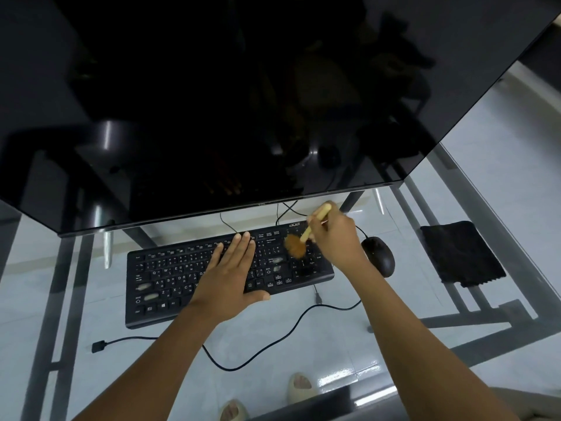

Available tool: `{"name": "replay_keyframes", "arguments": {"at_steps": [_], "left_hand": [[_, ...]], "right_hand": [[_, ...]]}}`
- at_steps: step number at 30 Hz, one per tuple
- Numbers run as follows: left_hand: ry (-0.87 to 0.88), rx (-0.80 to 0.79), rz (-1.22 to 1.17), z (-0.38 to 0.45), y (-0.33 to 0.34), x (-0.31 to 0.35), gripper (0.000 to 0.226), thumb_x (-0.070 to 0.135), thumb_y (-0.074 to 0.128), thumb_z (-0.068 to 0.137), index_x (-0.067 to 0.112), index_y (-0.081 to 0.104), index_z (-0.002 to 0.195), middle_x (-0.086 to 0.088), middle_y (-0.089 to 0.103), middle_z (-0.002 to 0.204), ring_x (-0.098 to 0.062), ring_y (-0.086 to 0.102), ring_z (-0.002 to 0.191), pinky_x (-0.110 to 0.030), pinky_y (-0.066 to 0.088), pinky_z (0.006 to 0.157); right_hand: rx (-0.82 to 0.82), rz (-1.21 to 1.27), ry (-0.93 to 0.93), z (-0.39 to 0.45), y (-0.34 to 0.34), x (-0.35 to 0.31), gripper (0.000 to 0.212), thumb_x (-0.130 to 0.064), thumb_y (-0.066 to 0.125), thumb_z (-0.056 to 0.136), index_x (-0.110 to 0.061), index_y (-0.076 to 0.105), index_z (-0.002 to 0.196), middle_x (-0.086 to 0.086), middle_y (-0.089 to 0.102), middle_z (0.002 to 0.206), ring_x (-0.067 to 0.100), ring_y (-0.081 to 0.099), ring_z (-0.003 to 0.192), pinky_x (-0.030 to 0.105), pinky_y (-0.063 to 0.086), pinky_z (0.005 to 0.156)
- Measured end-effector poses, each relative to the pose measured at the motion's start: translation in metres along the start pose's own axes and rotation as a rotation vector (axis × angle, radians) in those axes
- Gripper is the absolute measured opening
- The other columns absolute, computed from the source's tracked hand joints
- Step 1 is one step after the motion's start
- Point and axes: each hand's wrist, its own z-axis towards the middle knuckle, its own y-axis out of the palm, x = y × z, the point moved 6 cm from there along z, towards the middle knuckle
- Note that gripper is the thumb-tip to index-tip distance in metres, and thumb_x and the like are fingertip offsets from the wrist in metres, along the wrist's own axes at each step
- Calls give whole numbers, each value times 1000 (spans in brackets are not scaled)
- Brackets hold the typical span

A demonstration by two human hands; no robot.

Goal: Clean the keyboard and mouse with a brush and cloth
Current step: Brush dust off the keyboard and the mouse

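Note:
A black keyboard lies on a glass desk. My left hand rests flat on its middle keys, fingers spread, holding nothing. My right hand grips a brush by its pale wooden handle; the brown bristles touch the keys at the keyboard's right end, and they look blurred. A black mouse sits just right of the keyboard, partly behind my right wrist. A black cloth lies folded further right on the glass.
A large dark monitor overhangs the back of the desk, close above the keyboard's far edge. A black cable with a loose plug curls across the glass in front. My sandalled feet show through the glass below.

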Motion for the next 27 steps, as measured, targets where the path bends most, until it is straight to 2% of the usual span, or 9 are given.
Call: {"name": "replay_keyframes", "arguments": {"at_steps": [3, 6, 8, 11, 14, 16, 18, 22, 27], "left_hand": [[-11, -8, 6, -3, -7, -2, 100, 76, 18, 79, 13, -10, 151, -2, -18, 159, -15, -22, 145, -41, -12, 118], [-49, 46, -24, -16, -13, -13, 94, 71, 20, 83, 13, -4, 152, -1, -10, 160, -13, -17, 146, -42, -11, 119], [-100, 120, -56, -29, -15, -27, 94, 74, 18, 84, 12, 4, 153, -1, -2, 161, -12, -11, 146, -44, -6, 120], [-183, 186, -60, -50, -14, -48, 96, 76, 18, 82, 11, 14, 152, -1, 7, 161, -12, -3, 147, -46, 2, 120], [-219, 150, -57, -68, -7, -63, 100, 80, 17, 81, 9, 20, 151, -3, 14, 160, -14, 3, 147, -49, 4, 119], [-217, 143, -57, -75, -4, -69, 101, 81, 18, 81, 8, 23, 151, -5, 18, 160, -16, 6, 147, -49, 4, 119], [-233, 162, -38, -82, -6, -75, 101, 80, 21, 81, 8, 21, 151, -5, 15, 160, -16, 4, 148, -47, 0, 118], [-307, 238, -97, -97, -12, -90, 105, 82, 28, 78, 8, 19, 151, -5, 10, 161, -17, 3, 149, -48, 0, 119], [-410, 292, -275, -118, -4, -111, 118, 90, 34, 68, 11, 8, 153, 2, 0, 161, -13, -2, 148, -47, -2, 119]], "right_hand": [[190, 71, 5, 4, -12, -6, 5, -11, 51, 98, -10, 52, 92, 0, 59, 77, 0, 59, 61, 4, 39, 53], [10, 23, -56, 3, 12, -17, 7, -14, 51, 98, -11, 54, 92, -1, 67, 77, 3, 63, 65, 20, 51, 61], [63, 13, -130, 0, 18, -25, 9, -15, 48, 98, -12, 54, 92, -1, 66, 83, 8, 66, 72, 30, 56, 68], [123, 140, -142, -4, 20, -40, 6, -8, 52, 96, -8, 55, 91, -6, 64, 75, 3, 65, 67, 21, 52, 63], [-143, 91, -115, -10, 53, -52, 8, -16, 55, 96, -10, 59, 91, 5, 71, 74, 12, 68, 63, 22, 56, 64], [-37, 14, -165, -13, 58, -57, 10, -16, 56, 97, -9, 57, 91, 1, 66, 79, 0, 63, 64, 6, 45, 60], [73, 95, -181, -16, 55, -65, 9, -13, 54, 97, -8, 55, 90, -3, 63, 79, -5, 63, 68, 4, 43, 62], [-305, 109, -78, -21, 90, -68, 9, -18, 56, 96, -11, 58, 91, 5, 70, 73, 19, 70, 64, 40, 61, 68], [42, 102, -144, -20, 64, -75, 11, -16, 54, 97, -10, 56, 88, -3, 69, 72, 4, 59, 54, 12, 45, 53]]}}
